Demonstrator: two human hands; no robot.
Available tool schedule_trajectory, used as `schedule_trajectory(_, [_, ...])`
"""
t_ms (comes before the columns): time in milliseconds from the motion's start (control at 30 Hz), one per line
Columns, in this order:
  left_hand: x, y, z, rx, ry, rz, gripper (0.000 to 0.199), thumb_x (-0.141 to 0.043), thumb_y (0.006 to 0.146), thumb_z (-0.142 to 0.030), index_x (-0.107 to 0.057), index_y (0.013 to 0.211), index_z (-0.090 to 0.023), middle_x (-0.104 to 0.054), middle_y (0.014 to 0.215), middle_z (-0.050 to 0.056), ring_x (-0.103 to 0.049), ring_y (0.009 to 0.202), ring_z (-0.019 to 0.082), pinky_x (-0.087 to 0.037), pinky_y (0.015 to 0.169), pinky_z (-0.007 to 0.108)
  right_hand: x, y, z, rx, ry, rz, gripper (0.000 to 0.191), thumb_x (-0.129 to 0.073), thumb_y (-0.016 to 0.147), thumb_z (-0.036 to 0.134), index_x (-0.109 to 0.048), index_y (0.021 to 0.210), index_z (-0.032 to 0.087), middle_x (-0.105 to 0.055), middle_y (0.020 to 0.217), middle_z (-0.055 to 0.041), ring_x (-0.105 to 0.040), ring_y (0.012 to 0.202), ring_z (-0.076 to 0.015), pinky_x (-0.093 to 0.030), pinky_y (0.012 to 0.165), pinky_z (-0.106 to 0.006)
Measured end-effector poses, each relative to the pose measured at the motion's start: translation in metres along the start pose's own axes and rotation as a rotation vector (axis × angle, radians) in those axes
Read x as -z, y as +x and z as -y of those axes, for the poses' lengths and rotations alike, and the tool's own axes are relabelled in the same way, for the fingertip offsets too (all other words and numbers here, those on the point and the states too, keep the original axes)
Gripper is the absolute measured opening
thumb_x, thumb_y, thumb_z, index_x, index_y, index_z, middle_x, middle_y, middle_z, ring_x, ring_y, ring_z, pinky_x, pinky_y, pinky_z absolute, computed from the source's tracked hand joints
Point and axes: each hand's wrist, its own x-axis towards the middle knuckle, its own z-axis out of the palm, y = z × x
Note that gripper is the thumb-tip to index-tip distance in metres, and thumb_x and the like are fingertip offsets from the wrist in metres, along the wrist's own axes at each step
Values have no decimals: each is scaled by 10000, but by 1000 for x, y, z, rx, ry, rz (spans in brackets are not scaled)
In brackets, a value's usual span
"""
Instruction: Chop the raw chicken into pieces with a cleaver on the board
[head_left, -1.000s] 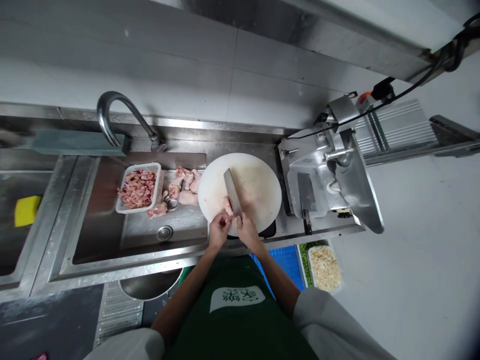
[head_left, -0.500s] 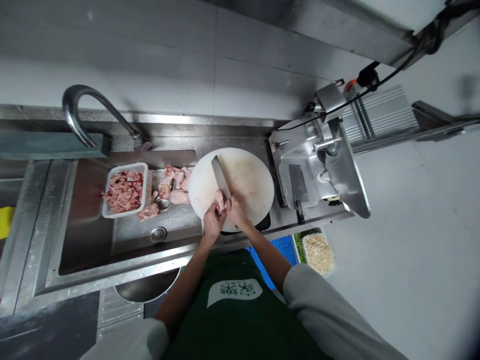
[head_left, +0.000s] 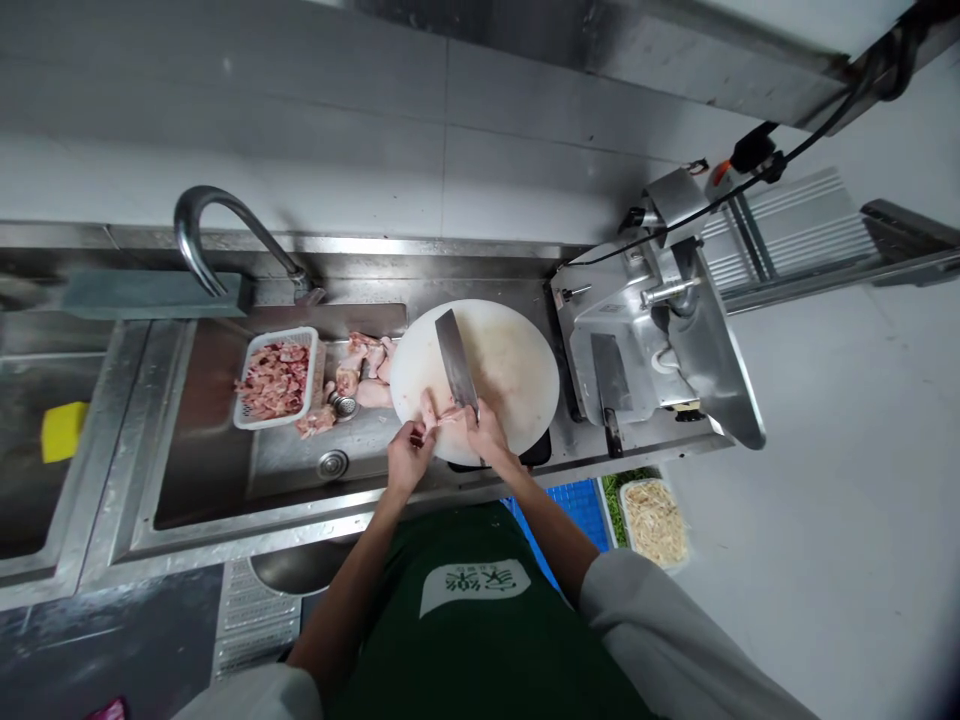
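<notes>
A round white cutting board lies on the steel counter beside the sink. Over its lower left edge, my left hand grips the end of a pale pink meat piece. My right hand is closed round the handle end of a cleaver, whose blade points up and away across the board. The meat stretches from my left fingers to the blade near my right hand. More raw meat pieces rest in the sink left of the board. A white basket there holds small chopped meat.
A curved faucet rises behind the sink. Right of the board stands a metal slicer, with a second cleaver on it. A yellow sponge sits at far left. Below the counter is a tub of pale shreds.
My left hand has moved left and down from my right hand, and the meat is now stretched out between them. The whole view has shifted slightly.
</notes>
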Motion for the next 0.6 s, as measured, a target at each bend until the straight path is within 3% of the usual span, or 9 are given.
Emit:
schedule_trajectory(67, [-1,-2,-5,-100,106,-115,219,-593,896,-427,-601,850,-213,-623,809,46,-585,731,199,-465,703,306,0,-12,3,-26,-16,-15,312,-374,1018,327,-603,1151,163,-717,1056,-119,-661,988,-217,-472,871,-288])
schedule_trajectory(133, [-7,0,-13,-247,238,-146,204,-603,896,-400,-654,929,-205,-652,958,107,-589,929,264,-458,850,383,4,-22,-1,-53,-29,-22,321,-367,1012,328,-603,1147,158,-720,1006,-116,-665,943,-224,-476,844,-295])
schedule_trajectory(267, [-26,24,-24,-405,400,84,252,-557,900,-242,-681,1119,-224,-679,1093,152,-547,1126,350,-360,978,521,23,-38,-28,-78,-19,-77,328,-351,1005,361,-607,1087,173,-702,883,-75,-648,842,-209,-468,778,-283])
schedule_trajectory(367, [-35,56,-24,-380,385,290,228,-542,834,-142,-720,962,-204,-714,916,130,-625,977,335,-401,908,497,41,-51,-54,-103,-62,-124,303,-369,993,355,-606,1026,169,-681,857,-77,-634,835,-212,-442,762,-281])
schedule_trajectory(467, [-41,88,-23,-319,252,713,127,-622,709,-134,-721,736,-208,-680,671,46,-642,677,240,-464,716,339,58,-66,-77,-160,-99,-82,267,-379,994,324,-598,1005,170,-667,843,-71,-625,803,-207,-400,702,-268])
schedule_trajectory(500, [-45,96,-24,-290,195,800,109,-642,663,-133,-713,684,-213,-659,617,20,-614,595,209,-456,641,299,62,-72,-83,-173,-108,-56,255,-383,998,316,-594,1000,174,-662,834,-63,-620,787,-202,-381,680,-262])
schedule_trajectory(567, [-54,109,-30,-245,101,773,66,-666,603,-150,-678,594,-214,-618,547,-11,-548,505,172,-424,535,265,71,-82,-91,-182,-136,3,227,-396,1005,304,-586,981,182,-648,807,-45,-606,752,-188,-339,643,-253])
schedule_trajectory(600, [-58,113,-35,-227,62,669,62,-677,593,-170,-653,555,-213,-596,522,-16,-526,492,165,-416,514,261,74,-87,-93,-183,-154,33,215,-402,1009,299,-582,977,185,-640,790,-36,-597,730,-181,-317,627,-250])
